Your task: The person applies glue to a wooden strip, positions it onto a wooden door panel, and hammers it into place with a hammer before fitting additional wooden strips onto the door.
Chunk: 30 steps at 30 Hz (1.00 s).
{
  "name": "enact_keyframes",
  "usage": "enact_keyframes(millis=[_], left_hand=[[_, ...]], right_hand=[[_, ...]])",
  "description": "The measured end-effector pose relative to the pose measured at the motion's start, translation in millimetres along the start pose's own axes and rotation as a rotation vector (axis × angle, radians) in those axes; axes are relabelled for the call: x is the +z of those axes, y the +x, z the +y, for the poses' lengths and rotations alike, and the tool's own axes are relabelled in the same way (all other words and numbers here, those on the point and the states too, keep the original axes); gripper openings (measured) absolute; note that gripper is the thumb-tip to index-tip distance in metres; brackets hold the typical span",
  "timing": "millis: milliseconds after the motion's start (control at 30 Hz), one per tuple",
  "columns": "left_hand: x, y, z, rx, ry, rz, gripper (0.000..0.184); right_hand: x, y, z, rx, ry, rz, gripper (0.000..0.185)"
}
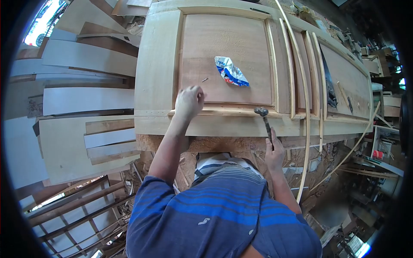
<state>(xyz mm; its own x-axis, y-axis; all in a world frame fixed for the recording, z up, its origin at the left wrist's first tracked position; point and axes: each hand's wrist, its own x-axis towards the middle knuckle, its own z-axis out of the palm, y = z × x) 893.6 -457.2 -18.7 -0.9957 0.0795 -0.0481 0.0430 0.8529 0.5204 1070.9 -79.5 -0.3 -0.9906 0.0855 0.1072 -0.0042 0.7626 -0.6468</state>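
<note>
My left hand [189,102] is closed with its fingers curled at the lower left corner of a recessed wooden door panel [226,41]. Whatever its fingertips pinch, if anything, is too small to make out. Just below that hand runs a thin moulding strip [232,111] along the panel's lower edge. My right hand [275,155] grips a hammer [267,126] by its handle, the head raised over the door frame near the strip. A crumpled blue and white plastic packet [232,72] lies on the panel. Nearer my left hand is a small thin piece [204,80], possibly a nail.
Long thin wood strips [304,86] lie across the door's right half, some overhanging the near edge. A dark flat object [330,90] rests on the right panel. Stacked boards [88,99] fill the left side. Sawdust and offcuts cover the workbench edge [215,143] and floor.
</note>
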Motion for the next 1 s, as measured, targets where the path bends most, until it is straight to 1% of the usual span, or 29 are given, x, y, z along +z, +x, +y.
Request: enact_keyframes(millis=[67, 167, 200, 300, 400, 500, 600, 633, 667, 733, 833, 933, 1000], left_hand=[[11, 24, -16, 0.052, 0.021, 0.165, 0.011], [22, 53, -12, 0.104, 0.178, 0.213, 0.011], [23, 61, -10, 0.082, 0.232, 0.113, 0.014], [25, 80, -10, 0.052, 0.31, -0.022, 0.017], [28, 87, -17, 0.142, 0.375, -0.024, 0.018], [27, 78, -37, 0.17, 0.225, 0.083, 0.013], [-36, 29, -41, -0.042, -0.291, 0.088, 0.008], [-45, 12, -55, -0.076, -0.374, 0.105, 0.008], [-55, -5, -70, -0.11, -0.458, 0.123, 0.008], [-63, -43, -103, -0.273, -0.646, 0.088, 0.022], [-63, -87, -125, -0.318, -0.961, 0.13, 0.023], [-59, -105, -127, -0.335, -0.952, 0.139, 0.02], [-58, -102, -119, -0.184, -0.77, 0.201, 0.016]], right_hand=[[1, -6, -5, 0.046, 0.011, -0.006, 0.054], [8, -12, -15, 0.115, 0.021, -0.021, 0.055], [11, -12, -20, 0.125, 0.032, -0.019, 0.055], [17, -15, -42, 0.141, 0.002, 0.014, 0.054], [29, -21, -58, 0.17, 0.025, 0.036, 0.053], [39, -21, -70, 0.149, 0.029, 0.047, 0.052], [49, -24, -82, 0.081, 0.012, 0.083, 0.052], [51, -24, -86, 0.052, 0.006, 0.101, 0.052], [53, -23, -91, 0.093, 0.014, 0.071, 0.052], [56, -23, -101, 0.176, 0.029, 0.006, 0.052], [69, -15, -107, 0.158, 0.028, -0.034, 0.052], [82, -5, -117, 0.112, 0.052, -0.058, 0.052], [87, 2, -127, 0.072, 0.05, -0.08, 0.052]])
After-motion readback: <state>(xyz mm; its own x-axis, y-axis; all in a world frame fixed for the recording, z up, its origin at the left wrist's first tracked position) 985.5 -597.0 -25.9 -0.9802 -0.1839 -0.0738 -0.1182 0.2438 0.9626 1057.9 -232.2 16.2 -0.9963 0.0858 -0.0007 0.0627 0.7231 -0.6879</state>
